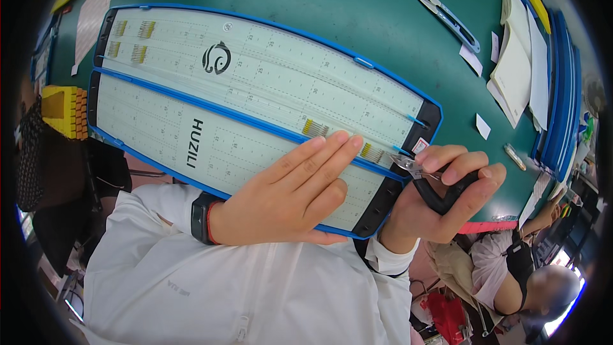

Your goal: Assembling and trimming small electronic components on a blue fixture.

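Note:
An open fishing rig case (pixel 255 99) with blue edges and a pale printed inside lies across the table in front of me. My left hand (pixel 300 182) rests flat on its near part, fingers stretched out and close together. In my right hand (pixel 456 185) is a pair of pliers (pixel 437 197) with black handles. The jaws are by the case's right end, beside a yellow-and-silver row of hooks (pixel 371 153). Another such row (pixel 315 128) sits just beyond my left fingertips. Thin clear lines run along the case. Whether the jaws pinch anything is too small to tell.
On the green table (pixel 306 0) lie thread snips (pixel 450 18), papers (pixel 514 64) and a small tube (pixel 514 157). Blue cases (pixel 562 96) are stacked at the right. A yellow block (pixel 59 112) is left of my case. A person (pixel 511 268) is at lower right.

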The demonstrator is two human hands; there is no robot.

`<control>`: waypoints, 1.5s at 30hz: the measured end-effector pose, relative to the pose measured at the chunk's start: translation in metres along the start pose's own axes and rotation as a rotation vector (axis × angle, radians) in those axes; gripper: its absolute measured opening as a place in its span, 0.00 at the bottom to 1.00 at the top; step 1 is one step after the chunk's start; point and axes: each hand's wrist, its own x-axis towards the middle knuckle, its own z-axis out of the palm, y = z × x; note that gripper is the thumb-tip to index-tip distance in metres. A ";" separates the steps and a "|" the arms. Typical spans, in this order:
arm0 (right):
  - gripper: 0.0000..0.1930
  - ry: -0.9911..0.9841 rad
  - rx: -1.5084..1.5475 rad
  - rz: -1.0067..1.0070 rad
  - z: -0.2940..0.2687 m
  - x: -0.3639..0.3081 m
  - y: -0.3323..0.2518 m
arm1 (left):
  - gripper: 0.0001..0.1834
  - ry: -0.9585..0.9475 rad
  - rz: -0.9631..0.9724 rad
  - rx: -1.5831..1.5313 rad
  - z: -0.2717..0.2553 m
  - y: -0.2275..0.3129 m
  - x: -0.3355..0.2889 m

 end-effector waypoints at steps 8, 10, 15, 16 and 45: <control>0.11 -0.001 -0.037 0.023 0.001 0.000 -0.001 | 0.32 -0.007 0.001 0.001 0.000 0.000 0.000; 0.11 -0.027 -0.038 0.018 0.000 0.000 -0.001 | 0.32 -0.006 0.003 0.001 0.000 0.000 0.000; 0.10 -0.001 0.028 0.013 0.000 -0.001 0.000 | 0.32 -0.003 0.003 -0.004 0.000 -0.001 -0.001; 0.10 0.004 0.039 0.019 0.000 -0.001 -0.001 | 0.32 -0.003 0.004 -0.004 0.000 -0.001 -0.001; 0.13 -0.077 0.107 0.099 -0.011 -0.002 -0.001 | 0.32 -0.008 0.007 -0.013 0.000 0.000 0.001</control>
